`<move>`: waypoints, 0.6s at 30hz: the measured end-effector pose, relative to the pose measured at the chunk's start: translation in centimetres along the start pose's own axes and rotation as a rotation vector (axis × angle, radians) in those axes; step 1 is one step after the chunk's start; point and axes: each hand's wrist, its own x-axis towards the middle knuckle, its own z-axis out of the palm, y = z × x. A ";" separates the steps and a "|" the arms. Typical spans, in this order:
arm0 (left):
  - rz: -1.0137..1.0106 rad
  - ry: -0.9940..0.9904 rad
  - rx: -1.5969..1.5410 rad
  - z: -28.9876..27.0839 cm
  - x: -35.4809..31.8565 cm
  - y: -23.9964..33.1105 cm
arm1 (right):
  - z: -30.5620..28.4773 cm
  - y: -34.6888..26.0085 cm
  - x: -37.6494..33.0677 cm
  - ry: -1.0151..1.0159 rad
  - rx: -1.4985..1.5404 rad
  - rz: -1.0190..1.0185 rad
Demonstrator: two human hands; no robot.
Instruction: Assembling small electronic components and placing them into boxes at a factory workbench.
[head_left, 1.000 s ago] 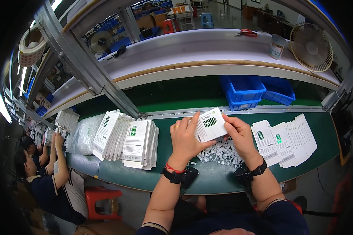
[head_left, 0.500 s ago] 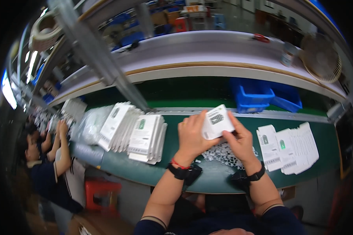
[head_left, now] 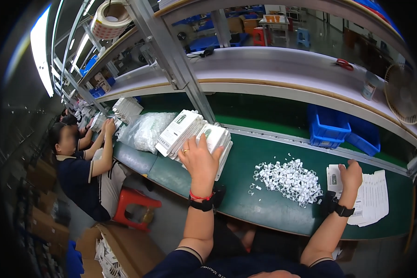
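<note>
My left hand (head_left: pixel 200 160) lies with fingers spread over the nearer stack of flat white boxes (head_left: pixel 221 147), its fingertips on or just above the top box. A second stack of white boxes (head_left: pixel 178 132) with dark green print leans beside it. My right hand (head_left: pixel 351 177) is over the flat white cartons (head_left: pixel 375 197) at the right, thumb and fingers apart. Its palm side is hidden, and whether it touches a carton I cannot tell. Between my hands a loose heap of small white ring-shaped pieces (head_left: pixel 289 180) lies on the green table (head_left: pixel 245 139).
A clear bag of white pieces (head_left: pixel 146 132) sits left of the stacks. Blue bins (head_left: pixel 329 127) stand at the back right under a shelf (head_left: pixel 282 62). At the left a co-worker (head_left: pixel 85 171) works near a red stool (head_left: pixel 133 207). An open cardboard box (head_left: pixel 129 245) is below.
Both hands held a white box in the middle; now they are apart. My left hand has moved left onto the stack, my right hand right to the cartons. The view has swung left.
</note>
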 end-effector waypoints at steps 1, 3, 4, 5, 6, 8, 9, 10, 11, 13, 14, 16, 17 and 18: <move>0.044 0.036 0.012 0.2 0.1 -0.4 | -0.4 -0.4 -0.2 -0.016 -0.060 0.010; 0.162 0.130 -0.016 0.0 -0.1 0.9 | -0.7 -0.5 -0.3 -0.041 -0.151 0.037; 0.180 0.115 -0.036 -0.1 -0.2 2.1 | -0.5 -0.3 0.0 -0.087 -0.187 0.070; 0.260 0.076 -0.216 -0.3 -0.4 3.3 | -0.9 -0.7 -0.2 -0.130 -0.208 0.096; 0.338 0.033 -0.402 -0.4 -0.7 4.5 | -1.4 -1.2 -0.5 -0.172 -0.231 0.126; 0.445 -0.056 -0.532 0.0 -1.2 6.7 | -1.2 -0.9 -0.5 -0.253 -0.266 0.088; 0.521 -0.222 -0.536 0.8 -1.3 7.3 | -1.0 -1.0 -0.5 -0.254 -0.268 0.084; 0.600 -0.389 -0.537 1.6 -1.5 7.8 | -0.7 -1.5 -0.7 -0.257 -0.274 0.081; 0.627 -0.488 -0.509 2.3 -1.1 8.2 | -0.5 -1.8 -0.7 -0.255 -0.257 0.092; 0.624 -0.575 -0.473 4.5 -0.7 9.0 | 0.2 -1.5 -0.4 -0.261 -0.233 0.088; 0.622 -0.603 -0.480 5.7 -0.7 9.2 | 0.5 -1.2 -0.3 -0.276 -0.224 0.073; 0.615 -0.677 -0.589 8.3 -0.9 9.0 | 0.8 -1.3 -0.3 -0.286 -0.233 0.060; 0.591 -0.742 -0.646 9.0 -1.2 8.9 | 0.6 -1.6 -0.5 -0.265 -0.234 0.064; 0.616 -0.751 -0.666 9.6 -1.4 8.7 | 0.5 -1.9 -0.7 -0.247 -0.234 0.061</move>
